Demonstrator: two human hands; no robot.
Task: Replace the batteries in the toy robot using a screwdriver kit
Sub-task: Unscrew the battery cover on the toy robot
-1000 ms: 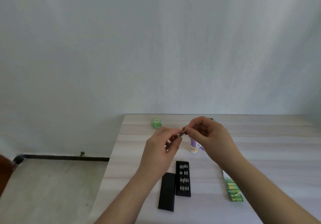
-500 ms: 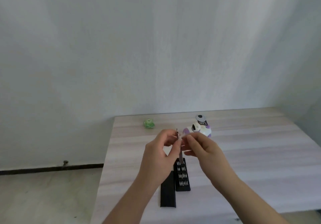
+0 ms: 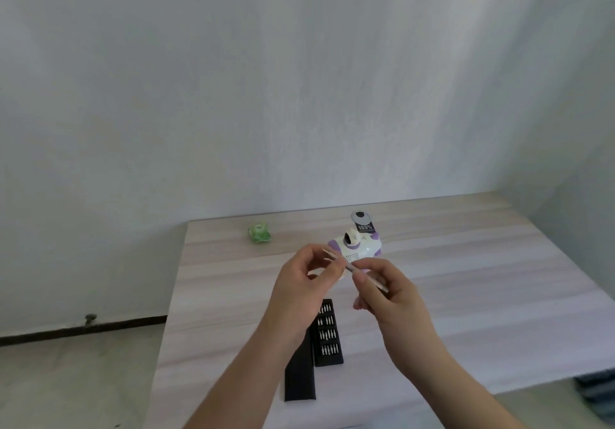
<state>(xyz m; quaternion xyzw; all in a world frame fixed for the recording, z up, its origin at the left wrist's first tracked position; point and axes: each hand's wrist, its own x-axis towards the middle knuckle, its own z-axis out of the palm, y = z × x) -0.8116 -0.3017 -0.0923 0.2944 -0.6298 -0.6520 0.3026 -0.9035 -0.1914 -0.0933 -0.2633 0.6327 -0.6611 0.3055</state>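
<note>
A thin metal screwdriver (image 3: 349,267) is held above the table between both hands. My left hand (image 3: 306,282) pinches its tip end, and my right hand (image 3: 386,292) grips its shaft lower right. Behind the hands a white and purple toy robot (image 3: 357,245) lies on the wooden table (image 3: 482,279). Below the hands the black bit tray (image 3: 327,335) of the screwdriver kit lies open, with its black lid (image 3: 299,375) beside it on the left.
A small green object (image 3: 259,233) sits near the table's far left corner. A grey and black round-topped item (image 3: 363,221) stands just behind the toy robot. The table's left edge drops to a grey floor. A white wall rises behind.
The view has shifted, so the green battery pack seen a second ago is out of frame. The screwdriver has tilted from upright to slanting down to the right, and my right hand has slid down along it.
</note>
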